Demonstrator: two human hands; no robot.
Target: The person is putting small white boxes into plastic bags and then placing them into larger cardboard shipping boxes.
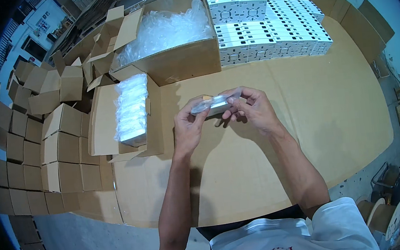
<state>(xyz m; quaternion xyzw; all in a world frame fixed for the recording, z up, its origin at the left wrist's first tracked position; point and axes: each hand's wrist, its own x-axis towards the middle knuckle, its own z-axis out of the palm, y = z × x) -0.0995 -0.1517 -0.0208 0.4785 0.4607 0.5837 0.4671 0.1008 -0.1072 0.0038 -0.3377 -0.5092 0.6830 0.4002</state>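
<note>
Between my two hands, above the middle of the cardboard-covered table, is a small white box-shaped piece in a clear plastic bag (218,104). My left hand (189,121) pinches its left end, and my right hand (253,107) grips the right end with thumb and fingers. To the left of my hands lies an open carton (97,117) holding a row of bagged white pieces (131,110). Stacked white units (274,41) with square cutouts and dark spots stand at the back right.
A big carton (174,62) filled with clear plastic bags (166,31) stands at the back. Several small brown boxes (61,149) are stacked at the left. A cardboard wall (355,25) edges the table at the back right. Cable spools (385,215) sit on the floor at lower right.
</note>
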